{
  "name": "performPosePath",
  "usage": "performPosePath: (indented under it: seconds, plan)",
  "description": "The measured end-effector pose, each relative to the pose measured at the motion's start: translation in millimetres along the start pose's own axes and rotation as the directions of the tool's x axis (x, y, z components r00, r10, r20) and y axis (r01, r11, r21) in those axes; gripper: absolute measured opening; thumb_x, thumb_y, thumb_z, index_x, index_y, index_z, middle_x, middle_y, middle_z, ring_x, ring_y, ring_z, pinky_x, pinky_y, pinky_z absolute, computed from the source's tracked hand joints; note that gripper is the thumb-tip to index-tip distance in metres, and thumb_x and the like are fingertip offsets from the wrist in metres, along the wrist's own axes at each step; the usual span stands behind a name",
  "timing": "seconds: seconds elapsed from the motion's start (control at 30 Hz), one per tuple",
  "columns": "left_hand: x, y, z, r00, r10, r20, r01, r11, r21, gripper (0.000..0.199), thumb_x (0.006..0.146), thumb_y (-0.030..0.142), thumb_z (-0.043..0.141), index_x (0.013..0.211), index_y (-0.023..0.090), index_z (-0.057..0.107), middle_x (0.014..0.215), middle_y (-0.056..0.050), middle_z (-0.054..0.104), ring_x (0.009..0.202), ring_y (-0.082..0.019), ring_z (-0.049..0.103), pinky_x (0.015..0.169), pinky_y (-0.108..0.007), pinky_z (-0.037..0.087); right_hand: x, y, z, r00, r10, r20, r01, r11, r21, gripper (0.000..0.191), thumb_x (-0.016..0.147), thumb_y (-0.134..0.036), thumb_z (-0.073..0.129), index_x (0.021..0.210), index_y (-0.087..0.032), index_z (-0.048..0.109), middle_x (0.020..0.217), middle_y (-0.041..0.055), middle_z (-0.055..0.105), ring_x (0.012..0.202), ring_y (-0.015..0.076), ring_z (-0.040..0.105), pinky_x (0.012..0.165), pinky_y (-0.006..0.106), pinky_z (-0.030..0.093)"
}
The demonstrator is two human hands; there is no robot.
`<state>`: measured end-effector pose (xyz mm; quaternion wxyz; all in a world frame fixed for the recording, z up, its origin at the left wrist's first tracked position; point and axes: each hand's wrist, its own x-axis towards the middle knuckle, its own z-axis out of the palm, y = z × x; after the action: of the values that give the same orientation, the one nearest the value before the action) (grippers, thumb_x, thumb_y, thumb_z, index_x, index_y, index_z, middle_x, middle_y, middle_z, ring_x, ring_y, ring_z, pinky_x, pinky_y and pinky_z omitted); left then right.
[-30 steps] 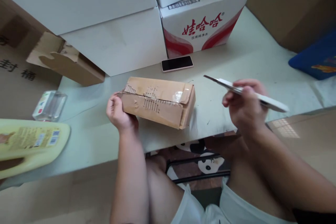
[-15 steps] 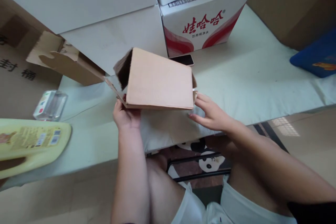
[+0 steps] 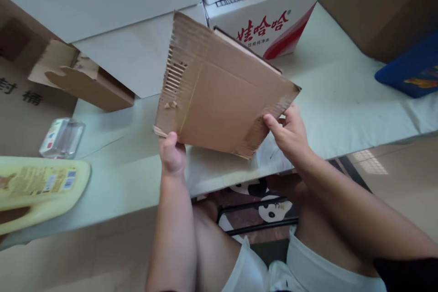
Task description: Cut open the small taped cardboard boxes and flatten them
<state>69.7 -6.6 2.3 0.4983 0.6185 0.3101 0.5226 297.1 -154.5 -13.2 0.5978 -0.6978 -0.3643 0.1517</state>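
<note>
A brown cardboard box (image 3: 222, 91) is held up at a tilt above the table, with a broad face turned toward me. Its left edge is torn, baring the corrugated ridges, and a strip of clear tape runs down near that side. My left hand (image 3: 173, 155) grips the lower left corner, thumb in front and fingers hidden behind. At the lower right edge, my right hand (image 3: 289, 132) pinches the cardboard between thumb and fingers. The far side of the box is mostly out of sight.
White cartons (image 3: 137, 50) and a red-and-white printed carton (image 3: 263, 32) stand behind. To the left are a small open cardboard box (image 3: 99, 86), a clear plastic container (image 3: 63, 138) and a yellow bottle (image 3: 51, 191). A blue object (image 3: 410, 73) stands right on the pale-covered table (image 3: 342, 100).
The box has been turned and raised so a torn, taped face shows instead of its smooth one. My right hand has moved up and right and now grips its edge.
</note>
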Motion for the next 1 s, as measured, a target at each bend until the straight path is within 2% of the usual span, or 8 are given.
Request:
performPosePath:
  seconds: [0.17,0.3,0.37,0.47,0.67,0.77,0.9,1.0]
  plan:
    - [-4.0,-19.7,-6.5,0.994,-0.006,0.113,-0.007,0.994,0.109,0.085,0.07,0.081,0.051,0.14,0.032,0.053,0.143,-0.008,0.057,0.145,-0.032,0.042,0.119,-0.047,0.037,1.1,-5.2,-3.3,0.963,-0.039,0.266,-0.002,0.989,0.151,0.046,0.096,-0.06,0.045,0.12,-0.024,0.063,0.122,0.0096,0.068,0.12,0.0257,0.061,0.107,0.049,0.048]
    - [-8.6,-28.3,-15.4,0.987,0.053,0.153,-0.08,0.981,0.176,0.08,0.074,0.077,0.057,0.141,0.032,0.052,0.145,-0.008,0.056,0.148,-0.03,0.039,0.123,-0.045,0.031,-3.4,-6.9,-8.6,0.867,-0.167,0.47,0.099,0.981,0.166,0.068,0.086,-0.072,0.055,0.134,-0.024,0.057,0.139,0.012,0.061,0.138,0.0306,0.049,0.117,0.052,0.039]
    - [-10.0,-30.8,-18.0,0.985,0.071,0.159,-0.1,0.979,0.18,0.075,0.077,0.074,0.057,0.138,0.031,0.054,0.144,-0.009,0.057,0.147,-0.03,0.039,0.123,-0.045,0.031,-7.0,-7.7,-8.6,0.791,-0.259,0.555,0.231,0.965,0.122,0.073,0.075,-0.071,0.068,0.129,-0.022,0.061,0.138,0.014,0.061,0.138,0.0338,0.048,0.118,0.053,0.038]
    - [-10.5,-32.6,-18.0,0.984,0.076,0.16,-0.107,0.974,0.198,0.069,0.08,0.072,0.056,0.134,0.029,0.057,0.142,-0.01,0.058,0.146,-0.031,0.041,0.123,-0.047,0.029,-13.1,-8.5,-2.9,0.704,-0.335,0.626,0.398,0.916,0.042,0.043,0.075,-0.056,0.076,0.101,-0.023,0.07,0.115,0.012,0.072,0.121,0.033,0.061,0.113,0.052,0.043]
    - [-1.8,-23.8,-12.5,0.991,0.12,0.068,-0.135,0.94,0.312,0.06,0.083,0.067,0.058,0.123,0.023,0.056,0.129,-0.014,0.061,0.136,-0.03,0.049,0.12,-0.047,0.029,-16.6,-14.3,6.6,0.868,-0.114,0.483,0.158,0.986,-0.05,0.029,0.078,-0.048,0.072,0.077,-0.021,0.06,0.069,0.0044,0.064,0.065,0.021,0.062,0.067,0.04,0.055]
    - [3.3,-18.3,-12.0,0.993,0.111,-0.05,-0.094,0.96,0.265,0.051,0.082,0.065,0.061,0.108,0.022,0.057,0.096,-0.006,0.066,0.098,-0.023,0.065,0.099,-0.041,0.048,-12.3,-19.4,4.4,0.969,0.04,0.242,-0.009,0.992,-0.126,0.036,0.068,-0.045,0.078,0.084,-0.021,0.056,0.073,0.0029,0.064,0.065,0.0187,0.059,0.06,0.034,0.05]
    - [4.7,-8.7,-11.7,0.985,-0.096,-0.141,0.112,0.987,0.112,0.037,0.076,0.052,0.069,0.093,0.02,0.063,0.067,0.002,0.058,0.058,-0.012,0.054,0.057,-0.024,0.046,-5.7,-21.4,0.7,0.971,0.178,0.16,-0.195,0.976,0.094,0.035,0.075,-0.055,0.067,0.077,-0.021,0.059,0.073,0.0037,0.065,0.071,0.0198,0.063,0.064,0.033,0.05]
    - [2.9,5.8,-11.7,0.96,-0.281,0.002,0.28,0.958,-0.065,0.03,0.072,0.047,0.063,0.073,0.017,0.065,0.059,-0.003,0.061,0.047,-0.012,0.053,0.043,-0.023,0.037,-2.4,-19.5,-1.0,0.939,0.302,0.163,-0.335,0.907,0.255,0.046,0.078,-0.066,0.059,0.071,-0.021,0.062,0.072,0.0047,0.066,0.075,0.0225,0.065,0.066,0.034,0.051]
